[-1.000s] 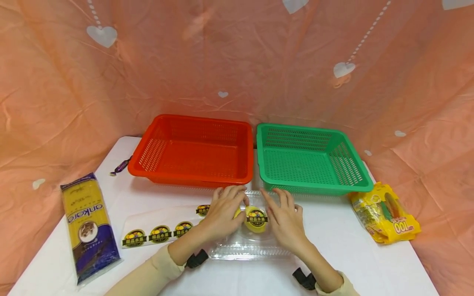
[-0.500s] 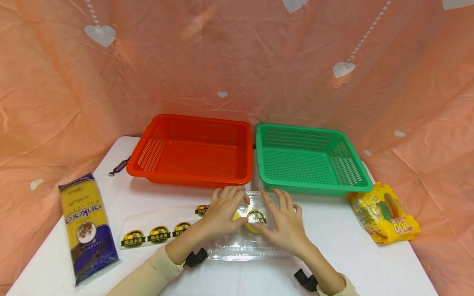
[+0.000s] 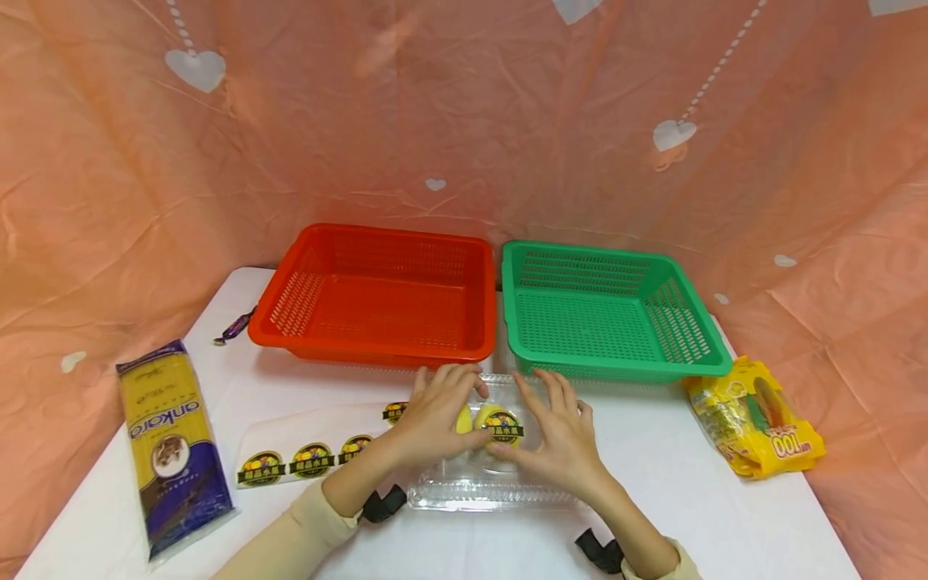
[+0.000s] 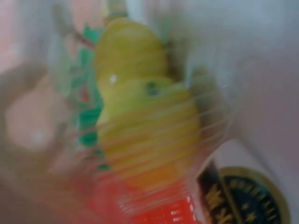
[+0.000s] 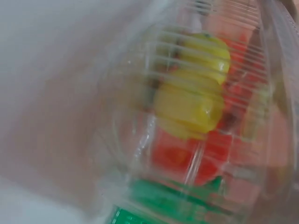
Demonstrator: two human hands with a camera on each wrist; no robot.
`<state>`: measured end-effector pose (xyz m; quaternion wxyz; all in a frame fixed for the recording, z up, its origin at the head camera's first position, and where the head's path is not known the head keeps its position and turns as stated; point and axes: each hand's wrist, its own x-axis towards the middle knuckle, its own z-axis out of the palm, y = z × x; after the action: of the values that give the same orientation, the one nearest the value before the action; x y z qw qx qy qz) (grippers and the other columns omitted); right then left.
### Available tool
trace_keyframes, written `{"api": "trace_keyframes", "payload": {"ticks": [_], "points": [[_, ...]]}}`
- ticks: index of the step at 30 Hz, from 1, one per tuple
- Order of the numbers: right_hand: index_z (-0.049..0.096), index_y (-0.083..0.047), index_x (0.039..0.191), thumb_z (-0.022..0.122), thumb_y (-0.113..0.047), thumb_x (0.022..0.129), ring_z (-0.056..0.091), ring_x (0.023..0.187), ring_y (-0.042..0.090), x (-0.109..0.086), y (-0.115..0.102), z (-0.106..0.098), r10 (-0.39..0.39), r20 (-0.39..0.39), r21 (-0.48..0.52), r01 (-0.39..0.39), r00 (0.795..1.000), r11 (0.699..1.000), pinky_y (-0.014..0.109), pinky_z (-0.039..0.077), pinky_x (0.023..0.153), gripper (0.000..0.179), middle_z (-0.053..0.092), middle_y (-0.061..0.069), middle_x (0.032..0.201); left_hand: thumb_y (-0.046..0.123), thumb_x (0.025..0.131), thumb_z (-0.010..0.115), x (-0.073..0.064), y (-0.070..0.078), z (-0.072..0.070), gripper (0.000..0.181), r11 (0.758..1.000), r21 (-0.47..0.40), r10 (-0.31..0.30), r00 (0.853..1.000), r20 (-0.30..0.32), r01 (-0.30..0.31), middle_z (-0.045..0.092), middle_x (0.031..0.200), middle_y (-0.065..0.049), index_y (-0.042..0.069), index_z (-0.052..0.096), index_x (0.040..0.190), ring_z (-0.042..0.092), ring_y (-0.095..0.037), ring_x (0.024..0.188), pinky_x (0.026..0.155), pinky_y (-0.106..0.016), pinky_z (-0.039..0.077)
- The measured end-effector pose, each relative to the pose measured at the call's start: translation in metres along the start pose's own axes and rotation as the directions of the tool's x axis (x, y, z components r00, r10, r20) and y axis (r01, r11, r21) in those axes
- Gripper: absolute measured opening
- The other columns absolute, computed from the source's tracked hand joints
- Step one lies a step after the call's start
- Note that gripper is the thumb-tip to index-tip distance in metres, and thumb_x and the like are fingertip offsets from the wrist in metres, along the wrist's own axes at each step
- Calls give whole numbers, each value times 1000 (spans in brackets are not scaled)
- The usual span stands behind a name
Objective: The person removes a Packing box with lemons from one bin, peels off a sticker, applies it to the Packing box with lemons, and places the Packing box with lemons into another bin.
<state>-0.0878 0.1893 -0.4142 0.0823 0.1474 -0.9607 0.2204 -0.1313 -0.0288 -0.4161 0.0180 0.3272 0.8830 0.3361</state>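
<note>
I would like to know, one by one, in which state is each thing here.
Clear box: appears closed.
Yellow fruits: inside the clear box.
Round label: on top of the clear box.
Label sheet: flat, bearing labels.
Red basket: upright, open-topped.
Green basket: upright, open-topped.
Pasta pack: lying flat.
Yellow packet: lying down.
Candy: wrapped.
Left hand: on the clear box.
Right hand: spread over it.

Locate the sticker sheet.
In the head view, the sticker sheet lies left of centre, between the yellow-and-blue packet and the left hand.
</note>
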Motion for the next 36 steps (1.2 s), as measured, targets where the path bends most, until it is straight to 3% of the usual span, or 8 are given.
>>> {"api": "trace_keyframes", "payload": {"ticks": [4,9,16,21,28,31,36], "points": [[49,-9,147,74,-42,85,28,140,39,-1,0,3,-12,-57,16,13,998,1000,66,32,97,75,39,20,150,44,83,76,-1,2,7,45,997,77,-10,998,-66,15,46,147,-9,18,54,112,39,-28,135,110,-73,12],[51,-6,145,75,-28,86,30,138,42,-1,1,4,-53,-95,-1,53,994,999,66,34,95,68,40,21,149,31,81,80,0,2,8,42,998,62,-13,995,-97,20,50,141,-8,18,53,111,43,-28,131,110,-71,14],[49,-7,146,76,-13,86,28,140,43,1,1,-3,-43,-49,49,46,998,998,67,33,97,67,39,20,150,14,79,82,1,1,3,43,999,-47,-19,996,-88,14,53,139,-11,16,54,112,42,-31,129,111,-62,23],[51,-4,144,77,-4,83,34,138,39,0,10,-8,-35,-51,152,43,998,987,62,36,95,66,45,18,148,7,79,79,1,-3,0,40,988,-153,-27,997,-70,16,55,135,-11,12,55,111,44,-32,125,109,-57,28],[53,-1,141,74,10,80,43,132,40,-3,27,-15,0,-75,387,29,997,922,66,36,101,66,52,19,142,5,80,80,-2,-13,-6,38,961,-270,-80,995,-54,62,58,127,-7,9,58,111,45,-24,114,94,-46,42],[55,-1,139,73,11,80,47,129,36,-5,32,-17,15,-90,431,26,996,902,57,44,97,63,55,17,139,12,81,81,-5,-18,-8,37,958,-280,-84,994,-65,63,60,120,-1,10,60,112,46,-22,111,93,-45,43],[60,-3,134,73,12,80,52,124,30,-10,38,-22,25,-127,436,34,992,899,43,49,88,58,60,14,135,19,84,80,-13,-28,-10,39,950,-304,-100,991,-87,69,59,118,5,14,60,117,46,-20,112,94,-46,44]]}}
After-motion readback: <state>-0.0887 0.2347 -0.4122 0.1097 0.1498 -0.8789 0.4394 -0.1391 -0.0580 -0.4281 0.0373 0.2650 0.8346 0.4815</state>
